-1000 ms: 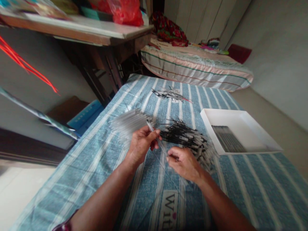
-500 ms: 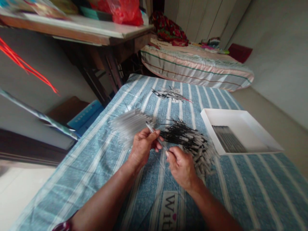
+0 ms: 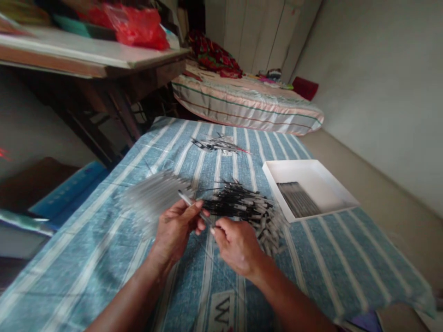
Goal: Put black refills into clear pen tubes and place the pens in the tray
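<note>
A slim pen (image 3: 186, 197) with a clear barrel slants between my two hands. My left hand (image 3: 178, 226) pinches it around the middle, thumb on top, and the upper end pokes out past the fingers. At the lower end, my right hand (image 3: 238, 244) is closed on the pen with thumb and forefinger. Left of the hands lies a row of clear, tube-like pen barrels (image 3: 152, 196), slightly blurred. Just behind my right hand spreads a heap of black and grey pen parts (image 3: 242, 203); their exact kind is hard to make out.
An open white box (image 3: 335, 193) at the right holds a neat row of dark pens (image 3: 298, 200). Farther back lies a small loose pile of thin pieces (image 3: 218, 144). A striped blue cloth (image 3: 321, 258) covers the table. A wooden table (image 3: 104, 64) stands at the left.
My view has swung to the right, so the table and hands sit farther left in the picture. Both hands keep their grip on the pen.
</note>
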`<state>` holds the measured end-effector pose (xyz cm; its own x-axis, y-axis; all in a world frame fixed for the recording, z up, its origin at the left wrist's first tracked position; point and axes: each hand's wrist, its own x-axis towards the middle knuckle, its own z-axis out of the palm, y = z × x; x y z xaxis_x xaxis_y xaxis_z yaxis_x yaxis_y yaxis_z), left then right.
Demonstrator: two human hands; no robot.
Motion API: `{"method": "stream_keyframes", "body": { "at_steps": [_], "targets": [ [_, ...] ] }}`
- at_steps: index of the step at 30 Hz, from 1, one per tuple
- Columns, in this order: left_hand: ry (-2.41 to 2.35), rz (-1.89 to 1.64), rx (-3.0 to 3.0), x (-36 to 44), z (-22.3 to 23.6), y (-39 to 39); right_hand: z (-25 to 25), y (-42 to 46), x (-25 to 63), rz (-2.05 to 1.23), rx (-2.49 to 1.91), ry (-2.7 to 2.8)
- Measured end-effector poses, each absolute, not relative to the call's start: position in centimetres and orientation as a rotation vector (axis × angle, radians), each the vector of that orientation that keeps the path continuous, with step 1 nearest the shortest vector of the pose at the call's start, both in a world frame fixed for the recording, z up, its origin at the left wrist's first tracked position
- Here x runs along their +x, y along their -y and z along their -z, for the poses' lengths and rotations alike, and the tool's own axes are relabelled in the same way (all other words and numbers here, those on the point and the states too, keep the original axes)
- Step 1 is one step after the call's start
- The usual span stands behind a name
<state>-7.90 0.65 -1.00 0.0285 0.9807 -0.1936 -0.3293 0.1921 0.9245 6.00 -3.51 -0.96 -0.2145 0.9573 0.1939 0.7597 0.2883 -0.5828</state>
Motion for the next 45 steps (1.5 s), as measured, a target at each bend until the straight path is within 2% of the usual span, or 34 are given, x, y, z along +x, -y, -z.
{"method": "stream_keyframes", "body": {
  "at_steps": [8,12,15,20,27,45],
  "targets": [
    [-0.951,-1.032,0.941,-7.7,1.1,-0.4,-0.8,2.8,8.1,-0.310,-1.589,2.079],
    [-1.062,-0.962,1.000,-7.7,0.8,-0.2,-0.7,1.0,14.7,-0.234,-1.863,1.902],
    [-1.122,-0.916,1.052,-7.5,0.5,-0.2,-0.4,-0.6,21.0,-0.204,-2.296,1.741],
    [-1.106,-0.779,1.120,-7.2,0.9,-0.3,1.0,-1.6,26.8,-0.213,-2.462,1.686],
    [-1.070,-0.662,1.170,-7.3,1.6,-0.6,2.0,-1.6,27.6,-0.313,-2.495,1.773],
    [-1.079,-0.625,1.173,-7.2,1.8,-0.6,2.2,-2.1,28.0,-0.300,-2.501,1.808]
  ]
}}
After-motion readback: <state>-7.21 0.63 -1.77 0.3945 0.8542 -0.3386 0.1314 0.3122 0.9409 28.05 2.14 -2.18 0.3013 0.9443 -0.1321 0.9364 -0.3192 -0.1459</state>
